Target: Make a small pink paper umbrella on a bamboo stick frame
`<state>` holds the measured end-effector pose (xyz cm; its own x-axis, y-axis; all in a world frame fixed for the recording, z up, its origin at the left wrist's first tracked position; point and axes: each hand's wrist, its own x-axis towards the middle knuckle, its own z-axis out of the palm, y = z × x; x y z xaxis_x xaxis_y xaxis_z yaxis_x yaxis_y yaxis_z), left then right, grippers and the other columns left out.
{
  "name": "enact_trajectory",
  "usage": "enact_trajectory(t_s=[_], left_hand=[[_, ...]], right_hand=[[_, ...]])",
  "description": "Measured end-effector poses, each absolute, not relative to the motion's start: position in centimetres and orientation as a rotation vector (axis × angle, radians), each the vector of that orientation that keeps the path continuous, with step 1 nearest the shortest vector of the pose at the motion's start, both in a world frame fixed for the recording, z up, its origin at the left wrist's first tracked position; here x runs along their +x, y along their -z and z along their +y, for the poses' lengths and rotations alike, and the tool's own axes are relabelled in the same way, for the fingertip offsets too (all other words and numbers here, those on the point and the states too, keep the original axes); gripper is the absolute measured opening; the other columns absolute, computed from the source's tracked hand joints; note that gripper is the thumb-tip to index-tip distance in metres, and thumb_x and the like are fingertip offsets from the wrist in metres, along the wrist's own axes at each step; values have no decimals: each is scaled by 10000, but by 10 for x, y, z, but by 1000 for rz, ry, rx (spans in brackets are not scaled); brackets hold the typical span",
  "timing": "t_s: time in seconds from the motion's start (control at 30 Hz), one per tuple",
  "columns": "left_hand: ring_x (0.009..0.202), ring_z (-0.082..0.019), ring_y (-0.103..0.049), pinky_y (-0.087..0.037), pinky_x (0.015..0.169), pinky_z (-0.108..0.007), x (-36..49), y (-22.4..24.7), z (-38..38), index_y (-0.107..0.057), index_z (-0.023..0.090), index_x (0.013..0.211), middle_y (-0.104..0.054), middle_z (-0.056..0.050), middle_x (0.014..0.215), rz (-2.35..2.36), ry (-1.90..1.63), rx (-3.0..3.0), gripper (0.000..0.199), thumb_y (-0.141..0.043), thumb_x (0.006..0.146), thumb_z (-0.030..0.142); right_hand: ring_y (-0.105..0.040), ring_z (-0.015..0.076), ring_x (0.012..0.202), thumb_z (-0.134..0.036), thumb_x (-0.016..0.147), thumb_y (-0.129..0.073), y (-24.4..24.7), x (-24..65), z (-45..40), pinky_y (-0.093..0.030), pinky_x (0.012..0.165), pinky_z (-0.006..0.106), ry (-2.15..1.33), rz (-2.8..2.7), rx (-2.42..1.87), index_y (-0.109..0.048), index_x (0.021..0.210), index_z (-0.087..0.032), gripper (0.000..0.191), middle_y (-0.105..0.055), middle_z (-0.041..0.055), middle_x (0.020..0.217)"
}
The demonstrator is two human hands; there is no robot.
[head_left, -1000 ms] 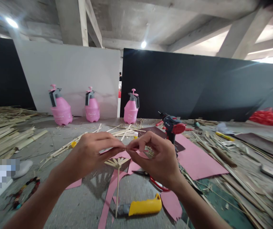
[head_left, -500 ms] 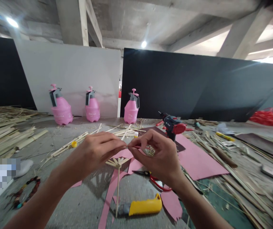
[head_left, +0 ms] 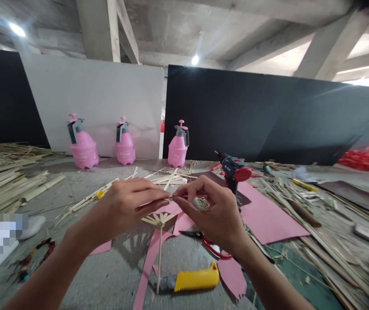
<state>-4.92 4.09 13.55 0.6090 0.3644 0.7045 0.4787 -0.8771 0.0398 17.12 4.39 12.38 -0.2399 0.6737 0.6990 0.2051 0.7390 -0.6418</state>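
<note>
My left hand (head_left: 123, 211) and my right hand (head_left: 213, 217) meet above the concrete floor, their fingertips pinching a thin bamboo sliver (head_left: 186, 196). Just below them lies a small fan-shaped bamboo frame (head_left: 158, 220) on a long thin stick, resting on cut pink paper (head_left: 268, 219). A small tuft of bamboo shreds (head_left: 201, 204) shows beside my right fingers. Red-handled scissors (head_left: 205, 245) lie under my right wrist, partly hidden. Nearer me lies a yellow utility knife (head_left: 197, 278).
A cordless drill (head_left: 234, 170) stands beyond my right hand. Heaps of bamboo strips (head_left: 7, 185) cover the left floor, with more (head_left: 320, 241) at right. Several pink pump sprayers (head_left: 84, 150) stand along the partitions. A red bundle (head_left: 365, 161) lies far right.
My hands have risen slightly and their fingertips have shifted along the sliver. The view has tilted very slightly, and the objects on the floor have not moved.
</note>
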Motion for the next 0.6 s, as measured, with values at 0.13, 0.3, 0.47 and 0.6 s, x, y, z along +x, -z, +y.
enact_trajectory(t_s=[0.13, 0.3, 0.47, 0.6], left_hand=[[870, -147, -718, -568, 749, -251, -53, -137, 40, -723, 185, 1108, -773, -41, 1004, -738, 1142, -2708, 163, -637, 971, 206], [852, -140, -720, -565, 726, -240, -51, -136, 41, -725, 187, 1102, -775, -31, 983, -741, 1173, -2685, 162, -651, 960, 206], [828, -128, -714, -552, 745, -231, -51, -136, 40, -711, 210, 1004, -766, 3, 932, -759, 1190, -2701, 79, -643, 964, 207], [842, -132, -718, -552, 748, -235, -51, -138, 38, -712, 215, 1003, -769, 0, 939, -746, 1175, -2687, 79, -643, 966, 201]], right_hand=[[-716, 149, 780, -81, 821, -708, -124, 172, 44, -574, 721, 277, -507, -1821, -682, -586, 786, -224, 191, -746, -14, 836], [-733, 151, 771, -98, 824, -728, -123, 173, 45, -593, 717, 272, -455, -1865, -700, -673, 829, -231, 144, -766, -22, 836], [-733, 140, 759, -66, 818, -710, -122, 173, 45, -587, 697, 258, -467, -1847, -713, -670, 804, -237, 177, -768, -38, 823], [-735, 136, 765, -66, 805, -724, -123, 173, 45, -587, 714, 251, -466, -1828, -700, -660, 782, -231, 178, -770, -37, 817]])
